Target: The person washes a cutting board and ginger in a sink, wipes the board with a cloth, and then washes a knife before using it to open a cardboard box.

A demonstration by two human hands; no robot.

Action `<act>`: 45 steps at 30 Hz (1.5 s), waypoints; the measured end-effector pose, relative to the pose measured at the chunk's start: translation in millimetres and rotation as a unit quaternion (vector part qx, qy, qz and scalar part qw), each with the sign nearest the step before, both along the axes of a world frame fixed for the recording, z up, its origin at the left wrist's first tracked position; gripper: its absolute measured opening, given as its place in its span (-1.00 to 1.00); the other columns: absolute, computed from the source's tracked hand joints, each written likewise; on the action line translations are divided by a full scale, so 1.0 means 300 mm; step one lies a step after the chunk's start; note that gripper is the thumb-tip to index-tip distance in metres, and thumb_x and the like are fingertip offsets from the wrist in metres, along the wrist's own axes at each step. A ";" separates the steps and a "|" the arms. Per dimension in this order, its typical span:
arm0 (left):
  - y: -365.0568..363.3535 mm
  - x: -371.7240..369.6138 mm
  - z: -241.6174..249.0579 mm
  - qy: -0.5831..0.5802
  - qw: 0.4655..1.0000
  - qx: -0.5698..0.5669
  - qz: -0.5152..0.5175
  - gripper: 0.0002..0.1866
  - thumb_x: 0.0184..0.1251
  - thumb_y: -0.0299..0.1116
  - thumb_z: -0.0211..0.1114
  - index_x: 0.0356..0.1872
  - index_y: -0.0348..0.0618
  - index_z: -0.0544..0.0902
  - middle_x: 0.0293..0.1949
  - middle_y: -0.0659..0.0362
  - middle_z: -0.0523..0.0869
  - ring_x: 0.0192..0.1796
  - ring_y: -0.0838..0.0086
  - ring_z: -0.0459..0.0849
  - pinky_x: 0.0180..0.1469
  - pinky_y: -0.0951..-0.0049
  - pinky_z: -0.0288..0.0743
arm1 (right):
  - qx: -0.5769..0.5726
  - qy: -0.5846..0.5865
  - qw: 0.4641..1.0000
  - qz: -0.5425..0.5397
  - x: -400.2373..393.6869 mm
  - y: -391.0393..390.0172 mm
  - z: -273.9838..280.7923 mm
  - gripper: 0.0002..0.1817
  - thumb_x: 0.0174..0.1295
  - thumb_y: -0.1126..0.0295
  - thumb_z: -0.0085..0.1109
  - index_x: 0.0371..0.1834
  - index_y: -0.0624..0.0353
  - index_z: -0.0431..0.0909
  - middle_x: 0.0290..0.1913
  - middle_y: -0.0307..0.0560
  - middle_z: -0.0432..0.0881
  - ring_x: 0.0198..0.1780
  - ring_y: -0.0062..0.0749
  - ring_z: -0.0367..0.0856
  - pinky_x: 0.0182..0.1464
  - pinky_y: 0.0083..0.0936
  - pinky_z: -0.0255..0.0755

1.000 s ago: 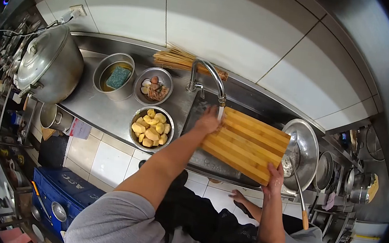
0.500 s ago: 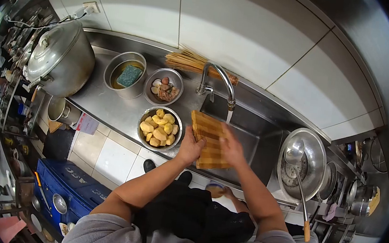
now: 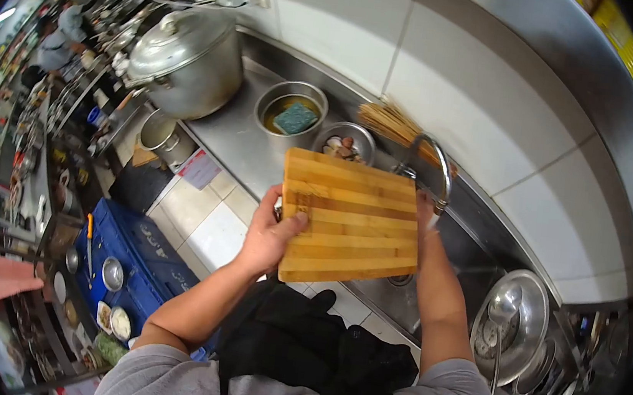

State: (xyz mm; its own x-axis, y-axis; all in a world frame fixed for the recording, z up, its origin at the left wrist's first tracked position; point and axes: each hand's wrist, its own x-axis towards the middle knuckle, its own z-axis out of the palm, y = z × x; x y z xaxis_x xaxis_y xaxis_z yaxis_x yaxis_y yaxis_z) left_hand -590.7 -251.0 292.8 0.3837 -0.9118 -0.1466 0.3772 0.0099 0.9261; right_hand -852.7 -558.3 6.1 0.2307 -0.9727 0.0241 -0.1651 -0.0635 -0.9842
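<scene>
A striped wooden cutting board (image 3: 352, 224) is raised in front of me, its broad face turned up toward my view. My left hand (image 3: 270, 231) grips its left edge, thumb on the face and fingers behind. Beyond the board's right edge, my right hand (image 3: 426, 210) overlaps the curved faucet (image 3: 446, 176); its fingers are mostly hidden. The steel sink (image 3: 471, 271) lies below and to the right of the board. Behind the board's top edge shows part of a metal bowl (image 3: 365, 142) with small pieces of food in it.
A pot with a green scouring pad (image 3: 296, 119) and a large lidded pot (image 3: 199, 69) stand on the counter at left. Thin sticks (image 3: 393, 125) lie along the wall. Right of the sink sits a wide metal basin with a ladle (image 3: 504, 310). A blue chest (image 3: 137, 248) stands lower left.
My view has swung, shifting the counter rightward. The board has been lifted and its face turned toward me, covering the bowl of peeled potatoes. My right hand has moved from its face to the faucet.
</scene>
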 end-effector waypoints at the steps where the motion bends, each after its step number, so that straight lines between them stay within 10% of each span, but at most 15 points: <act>1: 0.023 0.020 0.046 0.013 1.000 -0.002 0.012 -0.53 0.37 -0.57 0.17 0.27 -0.18 0.29 0.01 0.03 0.63 -0.03 0.36 0.68 0.02 0.32 0.62 | 0.076 -0.064 0.995 0.019 0.024 0.010 0.048 -0.49 0.43 -0.04 0.04 0.13 0.20 0.55 0.03 -0.05 0.59 0.04 -0.33 0.54 0.09 -0.34 0.41; 6: 0.194 0.132 0.138 -0.012 0.988 -0.006 0.157 -0.47 0.35 -0.53 0.23 0.32 -0.18 0.31 0.00 0.06 0.63 -0.01 0.37 0.65 0.05 0.34 0.57 | 0.369 -0.304 0.876 -0.067 0.219 -0.084 0.025 -0.78 0.36 0.22 0.07 -0.44 0.01 0.44 -0.48 -0.14 0.53 -0.39 -0.28 0.55 -0.30 -0.26 0.49; 15: 0.583 0.350 0.233 -0.033 0.932 -0.033 0.360 -0.58 0.31 -0.53 0.24 0.18 -0.17 0.42 -0.06 0.09 0.66 -0.08 0.40 0.69 -0.01 0.34 0.64 | 0.382 -0.245 0.888 -0.065 0.231 -0.160 0.204 -0.84 0.37 0.28 0.10 -0.23 0.13 0.51 -0.35 -0.21 0.61 -0.29 -0.43 0.59 -0.28 -0.42 0.48; 18: 0.678 0.440 0.241 -0.064 0.903 -0.023 0.424 -0.59 0.30 -0.52 0.23 0.18 -0.19 0.45 -0.05 0.09 0.67 -0.07 0.40 0.69 0.02 0.37 0.61 | 0.039 0.022 0.999 0.014 0.156 -0.039 0.166 -0.66 0.33 0.37 0.13 0.11 0.24 0.41 -0.03 0.03 0.59 -0.05 -0.16 0.59 0.03 -0.29 0.47; 20: 0.743 0.494 0.225 -0.061 0.886 -0.045 0.457 -0.58 0.32 -0.52 0.21 0.20 -0.20 0.44 -0.05 0.07 0.67 -0.05 0.37 0.69 0.03 0.36 0.61 | -0.206 0.230 0.947 0.083 -0.021 0.027 -0.125 -0.49 0.32 0.50 0.05 0.35 0.29 0.28 0.29 0.28 0.43 0.29 0.12 0.44 0.36 -0.25 0.29; 21: 0.776 0.519 0.219 -0.059 0.883 -0.049 0.464 -0.58 0.32 -0.52 0.21 0.20 -0.20 0.44 -0.05 0.07 0.67 -0.05 0.37 0.69 0.03 0.36 0.61 | -0.106 0.417 0.888 0.161 -0.145 0.103 -0.231 -0.50 0.29 0.54 0.03 0.32 0.32 0.35 0.28 0.29 0.46 0.33 0.10 0.42 0.38 -0.32 0.27; 22: 0.808 0.547 0.213 -0.048 0.872 -0.047 0.484 -0.59 0.32 -0.53 0.21 0.19 -0.21 0.44 -0.05 0.06 0.66 -0.04 0.36 0.69 0.04 0.36 0.61 | 0.266 0.306 0.897 0.176 -0.374 -0.060 -0.614 -0.61 0.37 0.43 0.03 0.25 0.24 0.42 0.04 0.11 0.66 -0.07 -0.18 0.70 -0.12 -0.22 0.58; 24: 0.871 0.612 0.190 -0.034 0.859 -0.045 0.509 -0.61 0.33 -0.53 0.20 0.18 -0.22 0.43 -0.04 0.05 0.66 -0.04 0.34 0.70 0.04 0.35 0.62 | 0.349 0.443 0.782 0.268 -0.316 0.255 -0.140 -0.62 0.22 0.48 0.10 0.14 0.23 0.46 -0.29 -0.01 0.66 -0.37 -0.27 0.66 -0.36 -0.45 0.48; 27: 0.930 0.740 0.081 -0.001 0.844 -0.037 0.535 -0.63 0.34 -0.55 0.18 0.16 -0.21 0.40 -0.04 0.03 0.64 -0.05 0.30 0.70 0.05 0.28 0.63 | 0.220 0.324 0.910 0.134 -0.370 0.313 -0.075 -0.52 0.12 0.65 0.11 0.19 0.34 0.42 -0.04 0.15 0.61 -0.14 -0.11 0.67 -0.34 -0.16 0.52; 30: 0.964 0.933 -0.120 0.004 0.835 -0.026 0.549 -0.55 0.30 -0.61 0.19 0.19 -0.22 0.33 -0.03 0.01 0.63 -0.07 0.31 0.68 -0.03 0.32 0.65 | -0.181 0.419 0.889 0.044 -0.305 0.442 0.097 -0.47 0.12 0.64 0.15 0.22 0.38 0.34 -0.15 0.07 0.58 -0.04 -0.16 0.58 -0.11 -0.28 0.49; 32: 0.977 1.081 -0.302 -0.018 0.831 0.020 0.556 -0.53 0.24 -0.62 0.21 0.17 -0.21 0.34 -0.06 0.02 0.64 -0.08 0.33 0.68 -0.07 0.37 0.63 | -0.367 0.561 0.742 -0.011 -0.282 0.566 0.104 -0.53 0.15 0.60 0.15 0.17 0.37 0.39 -0.12 0.01 0.57 0.07 -0.21 0.48 0.06 -0.39 0.39; 40: 1.057 1.445 -0.755 0.088 0.799 0.157 0.574 -0.56 0.15 -0.65 0.17 0.10 -0.21 0.41 -0.09 0.02 0.65 -0.10 0.25 0.72 -0.30 0.31 0.67 | 0.061 0.359 0.931 -0.013 -0.184 0.664 0.034 -0.75 0.04 0.44 0.19 -0.21 0.32 0.57 -0.40 0.08 0.65 -0.33 -0.09 0.62 -0.22 -0.10 0.49; 41: 1.071 1.466 -0.776 0.132 0.774 0.185 0.591 -0.58 0.15 -0.66 0.15 0.08 -0.22 0.42 -0.09 0.01 0.65 -0.11 0.24 0.73 -0.34 0.29 0.67 | 0.060 0.365 0.929 -0.010 -0.126 0.683 0.111 -0.75 0.04 0.44 0.19 -0.21 0.32 0.57 -0.40 0.08 0.65 -0.33 -0.09 0.62 -0.22 -0.10 0.49; 43: 1.105 1.524 -0.844 0.131 0.757 0.193 0.611 -0.61 0.16 -0.66 0.14 0.06 -0.23 0.43 -0.11 0.00 0.65 -0.15 0.23 0.73 -0.37 0.27 0.68 | 0.223 0.593 0.767 0.107 0.036 0.736 0.258 -0.18 0.32 0.17 0.27 0.55 0.21 0.09 0.51 0.16 0.21 0.46 -0.07 0.24 0.49 -0.31 0.06; 45: 1.143 1.584 -0.847 0.095 0.739 0.253 0.617 -0.66 0.17 -0.66 0.14 0.01 -0.30 0.46 -0.18 -0.02 0.67 -0.23 0.19 0.75 -0.36 0.20 0.71 | 0.106 0.589 0.787 0.153 0.162 0.775 0.295 -0.55 0.27 0.29 0.22 0.14 0.23 0.33 0.09 0.04 0.41 0.12 -0.20 0.39 0.19 -0.28 0.27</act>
